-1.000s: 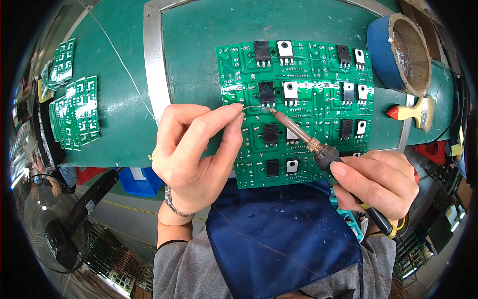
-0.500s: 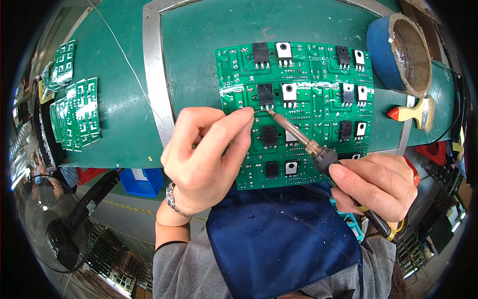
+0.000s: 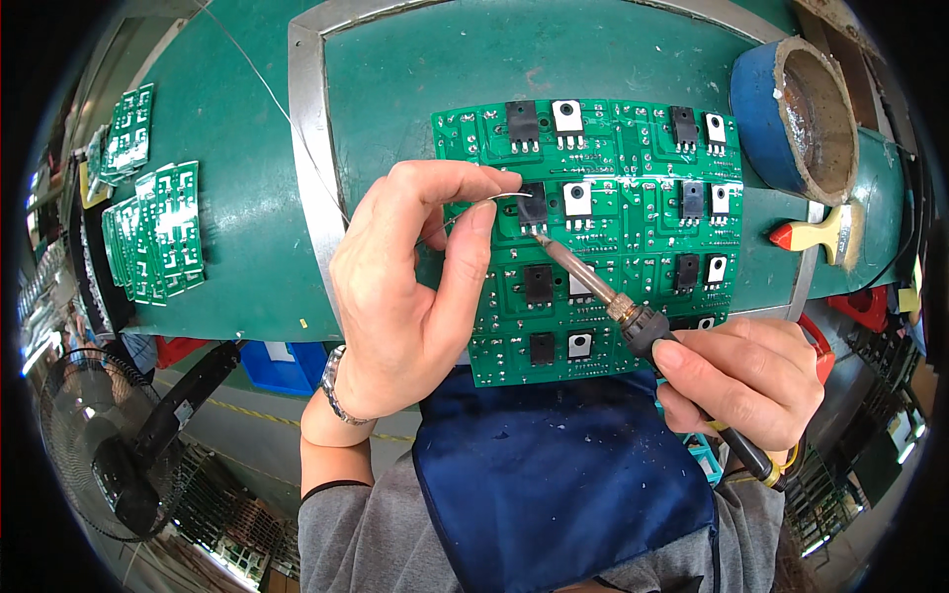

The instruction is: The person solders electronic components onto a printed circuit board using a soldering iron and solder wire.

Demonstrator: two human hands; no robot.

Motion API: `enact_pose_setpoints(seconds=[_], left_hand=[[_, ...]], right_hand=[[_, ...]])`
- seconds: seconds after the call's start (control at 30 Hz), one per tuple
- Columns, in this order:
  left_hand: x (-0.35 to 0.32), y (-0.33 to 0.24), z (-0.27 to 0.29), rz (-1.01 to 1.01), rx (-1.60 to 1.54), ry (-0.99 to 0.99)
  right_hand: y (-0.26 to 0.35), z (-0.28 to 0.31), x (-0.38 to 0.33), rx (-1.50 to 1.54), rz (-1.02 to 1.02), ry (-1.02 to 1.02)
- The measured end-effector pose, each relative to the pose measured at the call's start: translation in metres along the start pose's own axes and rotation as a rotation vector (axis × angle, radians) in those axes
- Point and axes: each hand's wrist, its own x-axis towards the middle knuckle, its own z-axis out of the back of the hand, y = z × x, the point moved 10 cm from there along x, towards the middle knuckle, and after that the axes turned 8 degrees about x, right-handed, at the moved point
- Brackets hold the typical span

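A green circuit board panel (image 3: 633, 247) lies on the bench, carrying rows of black and silver-backed three-legged components. My right hand (image 3: 746, 381) grips a soldering iron (image 3: 599, 284) by its dark handle; the tip rests at the legs of a black component (image 3: 532, 206) in the second row. Between thumb and index finger of my left hand (image 3: 410, 277) is a thin solder wire (image 3: 510, 195). The wire's curved free end lies over that black component's body, apart from the iron's tip. A metal-band watch (image 3: 334, 387) is on my left wrist.
Beyond the panel's right corner stands a blue round pot (image 3: 756, 119), with a red-and-yellow brush (image 3: 819, 233) nearer me. Stacked circuit boards (image 3: 153, 232) lie at the left. A metal strip (image 3: 314, 168) crosses the green bench. Below left are a fan (image 3: 109, 445) and a blue bin (image 3: 282, 366).
My left hand has moved up and its fingers have opened out, still pinching the wire. The wire's end has left the component's legs. The iron's tip stays near them.
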Motion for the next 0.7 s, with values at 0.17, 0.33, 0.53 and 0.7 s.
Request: enact_pose_setpoints(seconds=[0.17, 0.33, 0.53, 0.7], left_hand=[[0.0011, -0.0022, 0.0005, -0.038, -0.048, -0.022], [0.001, -0.0037, -0.0003, -0.049, -0.023, -0.02], [0.0004, -0.0041, 0.0004, -0.068, -0.029, -0.032], [-0.0003, -0.0038, 0.0004, -0.093, -0.042, -0.043]], right_hand=[[0.0021, 0.0016, 0.0015, -0.005, -0.022, 0.011], [0.0029, 0.0025, 0.0001, -0.02, 0.021, -0.032], [0.0031, 0.002, 0.0019, -0.026, -0.015, -0.031], [0.0035, 0.0016, 0.0026, -0.029, -0.028, 0.005]])
